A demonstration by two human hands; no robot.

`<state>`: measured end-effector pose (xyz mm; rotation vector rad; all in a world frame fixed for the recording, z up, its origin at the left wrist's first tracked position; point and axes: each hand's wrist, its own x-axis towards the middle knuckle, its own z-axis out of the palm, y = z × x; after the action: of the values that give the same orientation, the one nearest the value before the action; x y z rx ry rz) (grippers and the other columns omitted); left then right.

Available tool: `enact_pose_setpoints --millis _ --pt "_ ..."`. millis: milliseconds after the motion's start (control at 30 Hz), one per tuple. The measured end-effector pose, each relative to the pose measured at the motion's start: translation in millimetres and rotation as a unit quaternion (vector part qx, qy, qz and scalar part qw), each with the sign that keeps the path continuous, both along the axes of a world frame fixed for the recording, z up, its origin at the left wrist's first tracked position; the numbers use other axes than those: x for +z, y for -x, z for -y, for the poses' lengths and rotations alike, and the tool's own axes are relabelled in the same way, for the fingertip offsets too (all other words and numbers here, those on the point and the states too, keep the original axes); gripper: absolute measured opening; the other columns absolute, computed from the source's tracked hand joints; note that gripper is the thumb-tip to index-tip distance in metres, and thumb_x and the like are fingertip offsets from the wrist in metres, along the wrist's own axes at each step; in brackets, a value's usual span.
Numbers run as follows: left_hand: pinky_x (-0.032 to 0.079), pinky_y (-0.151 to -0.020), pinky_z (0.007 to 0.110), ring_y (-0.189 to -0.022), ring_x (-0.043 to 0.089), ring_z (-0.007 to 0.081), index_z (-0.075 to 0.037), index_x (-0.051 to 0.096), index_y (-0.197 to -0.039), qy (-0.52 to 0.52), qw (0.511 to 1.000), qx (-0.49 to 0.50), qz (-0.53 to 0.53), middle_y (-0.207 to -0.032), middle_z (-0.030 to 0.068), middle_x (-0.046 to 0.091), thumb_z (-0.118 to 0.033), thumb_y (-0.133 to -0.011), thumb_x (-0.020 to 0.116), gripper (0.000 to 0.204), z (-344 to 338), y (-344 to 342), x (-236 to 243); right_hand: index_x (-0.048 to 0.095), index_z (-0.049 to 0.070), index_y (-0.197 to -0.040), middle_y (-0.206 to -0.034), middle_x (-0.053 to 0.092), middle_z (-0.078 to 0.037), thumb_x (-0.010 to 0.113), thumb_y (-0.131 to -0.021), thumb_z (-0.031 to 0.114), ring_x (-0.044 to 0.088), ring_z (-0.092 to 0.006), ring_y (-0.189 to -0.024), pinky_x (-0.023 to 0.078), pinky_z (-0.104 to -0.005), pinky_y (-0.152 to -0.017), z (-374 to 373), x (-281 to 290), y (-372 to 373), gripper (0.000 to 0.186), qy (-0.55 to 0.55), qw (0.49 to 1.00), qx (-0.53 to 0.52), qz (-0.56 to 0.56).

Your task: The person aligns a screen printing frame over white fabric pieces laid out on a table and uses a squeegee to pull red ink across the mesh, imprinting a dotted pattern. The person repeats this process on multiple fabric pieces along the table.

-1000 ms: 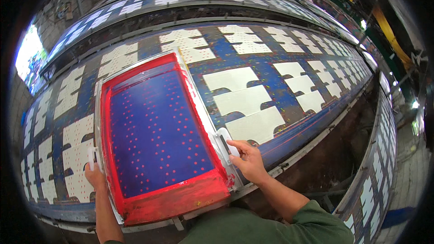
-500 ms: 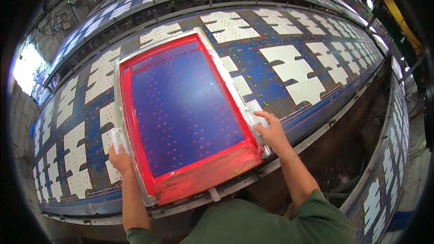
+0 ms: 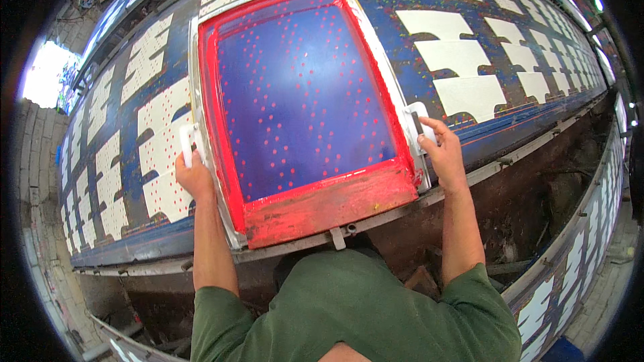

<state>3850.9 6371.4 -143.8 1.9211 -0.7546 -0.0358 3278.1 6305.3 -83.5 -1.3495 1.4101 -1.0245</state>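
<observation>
In front of me a silk-screen printing frame (image 3: 305, 100) lies on a long printing table, its blue mesh dotted with red. Red ink coats the mesh border, and a wide red-smeared strip (image 3: 329, 209) runs along the near end. My left hand (image 3: 194, 174) grips a white handle (image 3: 190, 143) on the frame's left side. On the opposite side, the fingers of my right hand (image 3: 443, 151) are curled round another white handle (image 3: 417, 121). White cut panels (image 3: 164, 161) with red dots lie left of the frame; plain white panels (image 3: 466, 97) lie to its right.
The blue, ink-spotted table (image 3: 396, 60) curves away on both sides with rows of white panels. A metal rail (image 3: 506, 161) follows its near edge. Another table with white panels (image 3: 570, 268) stands at the lower right. A brick wall (image 3: 40, 161) is at the left.
The printing frame has moved right along the table with both hands on its handles. It now covers white panels that showed at its right, and more of the dotted panels at its left show. My view has tilted down.
</observation>
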Motion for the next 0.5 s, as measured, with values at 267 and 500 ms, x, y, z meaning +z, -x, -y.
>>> enact_pose_setpoints --millis 267,500 --pt "0.057 -0.087 0.037 -0.095 0.072 0.0196 0.005 0.074 -0.124 -0.001 1.000 0.001 -0.020 -0.109 0.0129 0.078 -0.007 -0.103 0.073 0.024 4.8 15.0 3.0 0.072 -0.002 -0.140 -0.118 0.076 -0.008 0.074 -0.096 0.004 0.068 -0.0112 -0.101 0.055 -0.0298 -0.090 8.5 -1.7 17.7 0.045 0.011 0.999 -0.002 0.045" --pt "0.058 -0.089 0.038 -0.095 0.075 0.0234 0.005 0.076 -0.127 -0.035 0.996 0.012 0.085 -0.109 0.0149 0.081 -0.010 -0.102 0.075 0.029 4.5 13.3 -3.3 0.071 -0.003 -0.142 -0.137 0.072 -0.011 0.076 -0.098 0.007 0.065 -0.0197 -0.129 0.049 -0.0370 -0.114 9.4 -7.5 31.1 0.045 0.000 0.999 0.012 0.033"
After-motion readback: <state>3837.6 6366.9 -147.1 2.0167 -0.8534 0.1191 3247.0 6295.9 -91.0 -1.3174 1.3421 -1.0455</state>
